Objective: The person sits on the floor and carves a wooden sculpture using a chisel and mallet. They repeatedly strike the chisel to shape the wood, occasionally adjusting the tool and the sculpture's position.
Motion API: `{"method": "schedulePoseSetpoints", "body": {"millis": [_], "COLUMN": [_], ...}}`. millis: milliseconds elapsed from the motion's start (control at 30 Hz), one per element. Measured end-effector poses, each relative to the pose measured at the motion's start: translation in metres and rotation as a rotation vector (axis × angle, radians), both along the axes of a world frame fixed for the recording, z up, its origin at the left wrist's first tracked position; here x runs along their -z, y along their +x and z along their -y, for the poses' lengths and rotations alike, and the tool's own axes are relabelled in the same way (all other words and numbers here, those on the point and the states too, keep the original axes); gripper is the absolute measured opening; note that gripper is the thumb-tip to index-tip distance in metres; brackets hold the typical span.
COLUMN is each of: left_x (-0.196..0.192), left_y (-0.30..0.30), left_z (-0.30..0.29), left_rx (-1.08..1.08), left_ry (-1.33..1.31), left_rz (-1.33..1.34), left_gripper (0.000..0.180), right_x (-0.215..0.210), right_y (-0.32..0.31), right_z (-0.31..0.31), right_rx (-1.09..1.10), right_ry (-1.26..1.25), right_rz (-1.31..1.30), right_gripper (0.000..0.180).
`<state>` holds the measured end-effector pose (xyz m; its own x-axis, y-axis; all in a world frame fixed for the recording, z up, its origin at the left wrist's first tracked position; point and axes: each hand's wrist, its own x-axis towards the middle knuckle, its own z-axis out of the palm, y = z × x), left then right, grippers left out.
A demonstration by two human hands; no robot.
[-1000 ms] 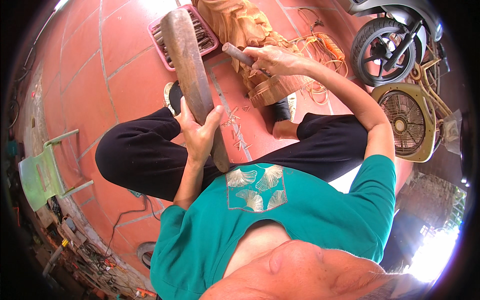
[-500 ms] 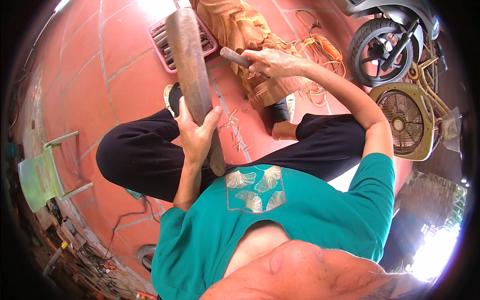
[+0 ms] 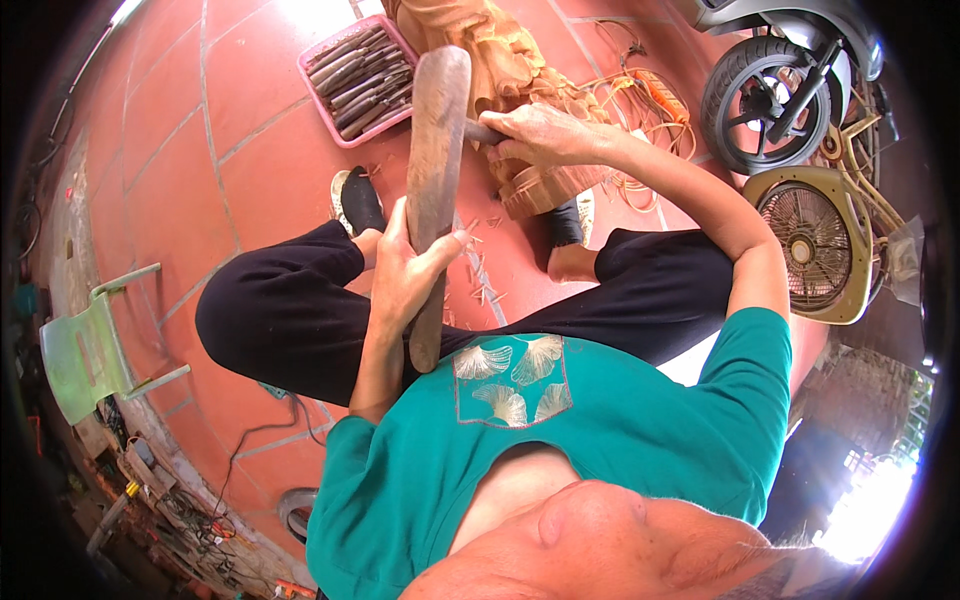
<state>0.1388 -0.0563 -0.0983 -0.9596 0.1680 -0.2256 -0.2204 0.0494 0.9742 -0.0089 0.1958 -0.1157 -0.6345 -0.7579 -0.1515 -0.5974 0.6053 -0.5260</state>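
Note:
My left hand (image 3: pixel 402 275) is wrapped round a long, flat wooden mallet (image 3: pixel 438 140), its head raised and its narrow handle pointing back toward my lap. In my right hand (image 3: pixel 545 135) is a chisel (image 3: pixel 483 132); its round handle end meets or lies just behind the mallet's edge, I cannot tell which. The chisel's blade is hidden by the hand. Under and beyond the right hand lies a brown wood carving (image 3: pixel 470 50) with flowing folds, its thick cut base (image 3: pixel 545 190) nearest me between my feet.
A pink tray (image 3: pixel 345 142) full of chisels sits left of the carving. Wood chips (image 3: pixel 483 280) lie on the red tiles. To the right are an orange power tool (image 3: pixel 660 98) with cords, a motorbike wheel (image 3: pixel 765 105) and a box fan (image 3: pixel 808 240). A green chair (image 3: pixel 85 355) stands left.
The mallet has swung right and down toward the chisel, uncovering more of the tray. The left hand moved right with it; the right hand keeps its hold, shifting only slightly.

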Motion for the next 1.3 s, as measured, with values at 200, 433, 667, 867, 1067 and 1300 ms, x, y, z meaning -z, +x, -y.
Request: {"method": "schedulePoseSetpoints", "body": {"millis": [200,433,667,867,1067,1300], "left_x": [0.0,0.009,0.017,0.011,0.006,0.011], "left_y": [0.001,0.0,-0.001,0.002,0.002,-0.002], "left_z": [-0.004,-0.005,-0.005,-0.01,-0.01,-0.014], "left_rx": [-0.303,0.001,-0.156,-0.079,-0.089,-0.175], "left_ry": [0.135,0.084,0.17,0.126,0.145,0.047], "left_rz": [-0.272,0.078,0.0,0.009,0.023,-0.309], "left_gripper": [0.026,0.037,0.036,0.034,0.035,0.035], "right_x": [-0.013,-0.01,-0.012,-0.012,-0.011,-0.008], "right_y": [0.002,-0.002,-0.011,-0.01,-0.007,-0.007], "right_z": [0.003,0.005,-0.021,-0.024,-0.022,-0.018], "right_rx": [0.015,0.09,0.182,0.147,0.063,0.079], "right_ry": [0.034,0.036,-0.128,-0.189,-0.257,-0.151], "right_rz": [0.021,0.015,0.066,0.006,-0.039,0.017], "right_gripper": [0.031,0.03,0.025,0.025,0.018,0.019]}}
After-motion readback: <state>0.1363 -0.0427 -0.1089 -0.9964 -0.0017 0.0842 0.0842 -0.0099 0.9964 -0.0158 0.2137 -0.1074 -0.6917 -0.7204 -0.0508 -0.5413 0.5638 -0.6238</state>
